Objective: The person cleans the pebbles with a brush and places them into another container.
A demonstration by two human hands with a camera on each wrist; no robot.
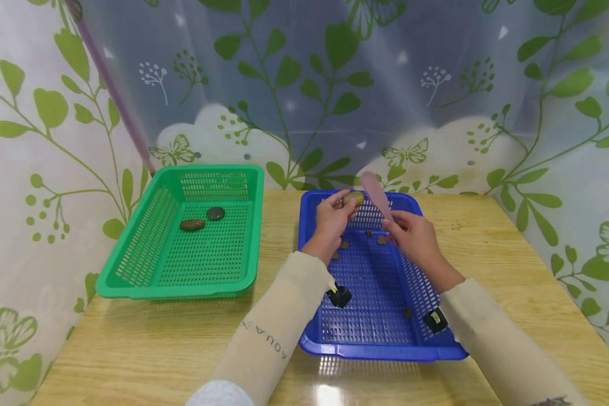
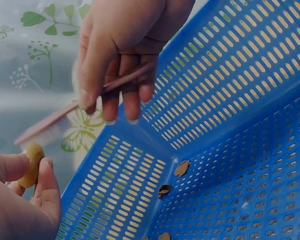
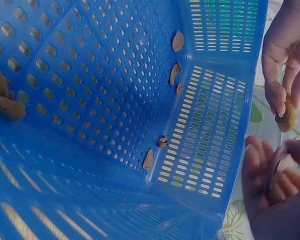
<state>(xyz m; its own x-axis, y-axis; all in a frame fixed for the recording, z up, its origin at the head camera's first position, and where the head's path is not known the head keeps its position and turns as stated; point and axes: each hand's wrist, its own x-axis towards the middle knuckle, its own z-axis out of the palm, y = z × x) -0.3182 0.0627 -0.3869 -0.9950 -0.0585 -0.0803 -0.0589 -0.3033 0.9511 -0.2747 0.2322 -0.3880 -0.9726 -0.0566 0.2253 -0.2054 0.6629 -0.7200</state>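
Above the far end of a blue plastic basket (image 1: 380, 352), my left hand (image 1: 329, 224) pinches a smooth yellowish stone (image 2: 33, 165) between thumb and fingers. My right hand (image 1: 415, 237) grips a pink brush (image 1: 375, 194) by its handle, with pale bristles visible in the left wrist view. In that view the bristle end is close beside the stone; whether they touch I cannot tell. Small brown flakes (image 3: 148, 159) lie scattered on the basket's floor. The right wrist view shows the stone (image 3: 289, 115) too, with a dark patch at one end.
To the left, a green plastic basket (image 1: 177, 293) holds a brown oval stone (image 1: 192, 225) and a dark round stone (image 1: 215, 213). Both baskets stand on a wooden table (image 1: 492, 254). A leaf-patterned curtain (image 1: 304, 113) hangs behind and at the sides.
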